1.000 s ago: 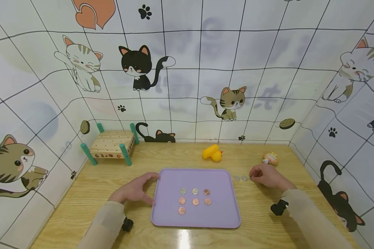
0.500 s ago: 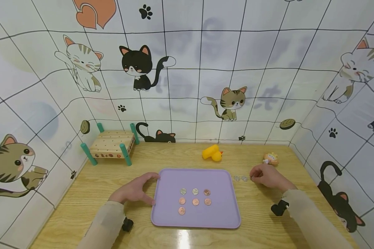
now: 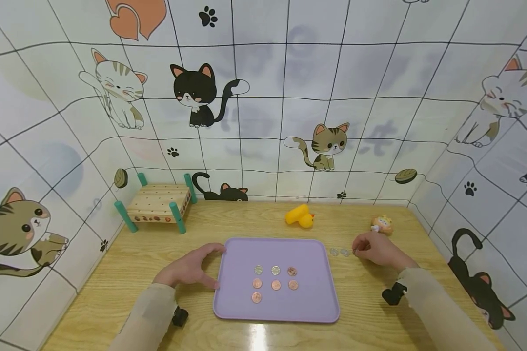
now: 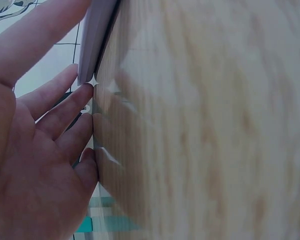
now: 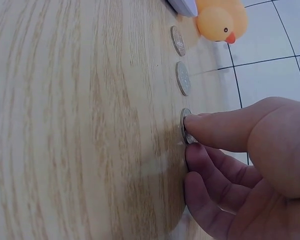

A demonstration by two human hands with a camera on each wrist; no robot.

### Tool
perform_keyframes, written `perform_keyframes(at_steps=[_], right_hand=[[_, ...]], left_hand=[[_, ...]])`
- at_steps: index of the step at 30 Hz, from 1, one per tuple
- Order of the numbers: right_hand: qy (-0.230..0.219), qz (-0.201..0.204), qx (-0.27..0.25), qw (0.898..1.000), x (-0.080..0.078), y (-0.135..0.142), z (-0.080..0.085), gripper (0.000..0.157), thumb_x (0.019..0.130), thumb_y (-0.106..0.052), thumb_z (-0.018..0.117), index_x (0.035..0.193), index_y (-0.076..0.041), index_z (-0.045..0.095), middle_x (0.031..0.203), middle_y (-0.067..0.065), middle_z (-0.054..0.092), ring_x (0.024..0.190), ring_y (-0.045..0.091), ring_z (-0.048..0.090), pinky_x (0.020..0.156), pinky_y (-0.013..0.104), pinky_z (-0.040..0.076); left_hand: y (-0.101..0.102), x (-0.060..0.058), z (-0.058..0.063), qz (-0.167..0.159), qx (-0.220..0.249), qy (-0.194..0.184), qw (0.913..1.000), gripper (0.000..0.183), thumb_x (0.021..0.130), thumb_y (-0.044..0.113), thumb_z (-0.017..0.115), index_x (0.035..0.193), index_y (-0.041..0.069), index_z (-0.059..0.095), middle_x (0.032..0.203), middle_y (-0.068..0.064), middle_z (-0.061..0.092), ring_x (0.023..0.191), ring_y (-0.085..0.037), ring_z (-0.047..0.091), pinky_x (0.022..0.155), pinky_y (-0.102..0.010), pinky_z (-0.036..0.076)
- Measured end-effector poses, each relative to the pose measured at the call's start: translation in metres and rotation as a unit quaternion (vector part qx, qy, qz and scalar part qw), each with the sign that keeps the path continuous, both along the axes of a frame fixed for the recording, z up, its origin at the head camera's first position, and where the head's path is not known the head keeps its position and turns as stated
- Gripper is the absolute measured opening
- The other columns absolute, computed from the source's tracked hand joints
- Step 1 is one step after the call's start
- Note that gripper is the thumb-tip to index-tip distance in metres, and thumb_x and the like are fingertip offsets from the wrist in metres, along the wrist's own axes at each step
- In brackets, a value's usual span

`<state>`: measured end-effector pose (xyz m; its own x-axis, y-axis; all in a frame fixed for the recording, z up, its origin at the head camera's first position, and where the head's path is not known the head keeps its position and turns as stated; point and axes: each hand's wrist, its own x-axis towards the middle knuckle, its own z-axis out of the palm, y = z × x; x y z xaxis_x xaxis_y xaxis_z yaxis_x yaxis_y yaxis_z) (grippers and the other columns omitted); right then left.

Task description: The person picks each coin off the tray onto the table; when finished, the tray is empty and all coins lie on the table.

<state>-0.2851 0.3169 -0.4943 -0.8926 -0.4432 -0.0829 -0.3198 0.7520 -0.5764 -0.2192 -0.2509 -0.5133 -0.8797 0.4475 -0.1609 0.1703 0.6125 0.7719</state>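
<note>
On the wooden table lies a lilac tray [image 3: 312,304] with several copper and silver coins in rows. My left hand [image 3: 189,265] is at the tray's left side, fingers spread, thumb and index fingertips touching its rim. In the left wrist view, the other fingertips rest on the tabletop. Right of the tray, my right hand [image 3: 379,249] pinches a silver coin [image 5: 183,122] at table level, its thumb on the face and the fingertips close by. Two more silver coins, a nearer one [image 5: 183,79] and a farther one [image 5: 178,41], lie in line with it.
A yellow rubber duck [image 3: 299,216] sits behind the tray. Just beyond my right hand stands a small orange figurine [image 3: 381,224]. A toy bed [image 3: 158,204] with green posts is at the back left. Cat-printed cloth walls [image 3: 263,122] enclose the back and sides.
Both hands, the tray and the coins keep their places. Only the head view shifts very slightly.
</note>
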Motion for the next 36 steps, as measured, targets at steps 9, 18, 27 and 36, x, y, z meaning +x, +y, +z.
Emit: perform_keyframes(at_steps=[9,18,27,36], right_hand=[[0.020,-0.016,0.003,1.000,-0.003,-0.008,0.002,0.011,0.098,-0.009,0.073,0.108,-0.005,0.071,0.096,0.004,0.070,0.085,0.016,0.064,0.070,0.032,0.055],[0.043,0.042,-0.021,0.998,0.001,-0.044,0.014,0.017,0.097,-0.010,0.073,0.113,-0.004,0.072,0.095,0.000,0.069,0.080,0.012,0.061,0.067,0.027,0.052],[0.060,0.119,-0.030,0.991,0.007,-0.086,0.017,0.016,0.098,-0.008,0.072,0.114,-0.005,0.073,0.092,-0.007,0.068,0.081,0.007,0.060,0.073,0.026,0.056],[0.019,0.176,-0.029,0.984,0.016,-0.118,0.015,0.018,0.095,-0.011,0.076,0.112,-0.008,0.072,0.101,0.001,0.071,0.088,0.013,0.064,0.079,0.033,0.059]], left_hand=[[0.001,0.001,0.000,0.008,-0.004,-0.006,0.9999,0.093,0.071,0.028,0.099,0.151,0.020,0.052,0.165,-0.010,0.040,0.155,-0.041,0.028,0.125,-0.066,0.021],[0.000,0.000,-0.001,0.014,-0.007,-0.007,0.9999,0.093,0.070,0.030,0.100,0.150,0.023,0.053,0.164,-0.008,0.041,0.156,-0.040,0.028,0.125,-0.066,0.021],[0.001,0.000,-0.001,0.005,0.002,-0.002,1.0000,0.092,0.072,0.027,0.099,0.150,0.019,0.052,0.164,-0.011,0.042,0.155,-0.041,0.029,0.125,-0.066,0.021],[0.000,0.000,-0.002,0.005,0.003,-0.003,1.0000,0.091,0.071,0.027,0.099,0.149,0.019,0.053,0.163,-0.010,0.042,0.155,-0.041,0.029,0.125,-0.066,0.021]])
